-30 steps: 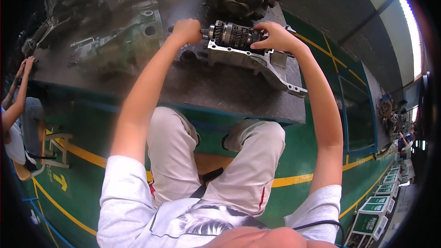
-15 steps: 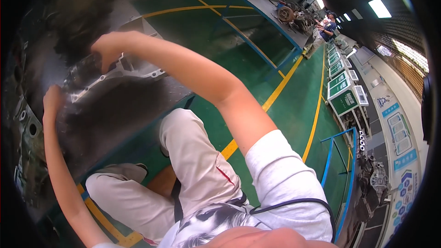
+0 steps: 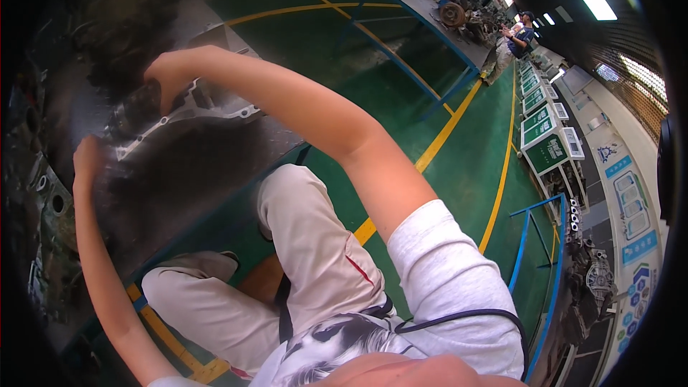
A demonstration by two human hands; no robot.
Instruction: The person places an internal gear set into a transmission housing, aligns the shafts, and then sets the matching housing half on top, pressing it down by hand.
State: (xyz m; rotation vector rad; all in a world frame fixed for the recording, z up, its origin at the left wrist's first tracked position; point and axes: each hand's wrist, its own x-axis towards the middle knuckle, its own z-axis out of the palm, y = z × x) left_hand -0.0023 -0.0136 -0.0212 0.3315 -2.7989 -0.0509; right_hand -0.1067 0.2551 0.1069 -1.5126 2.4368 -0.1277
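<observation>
A silvery cast metal housing [image 3: 204,110] with a holed flange rests on the dark workbench [image 3: 179,179], beside a dark ribbed cylindrical part [image 3: 132,116]. My right hand [image 3: 174,75] reaches over from the right, its fingers bent down at the housing's upper side and closed about it, as far as they show. At the near left end of the housing is my left hand [image 3: 87,158], its back toward me. Blur and the hand itself hide the left fingers, so their grip and any contact cannot be made out.
More metal castings [image 3: 50,201] lie along the left side, and a dark, blurred machine mass [image 3: 129,14] stands at the far left. A blue-framed table [image 3: 423,21] carries engine parts. A person [image 3: 519,36] stands behind it. Green-and-white cabinets [image 3: 541,129] line the right.
The whole view has shifted slightly, so the bench, floor and cabinets sit a little differently in it. Both hands stay at the housing with little visible movement.
</observation>
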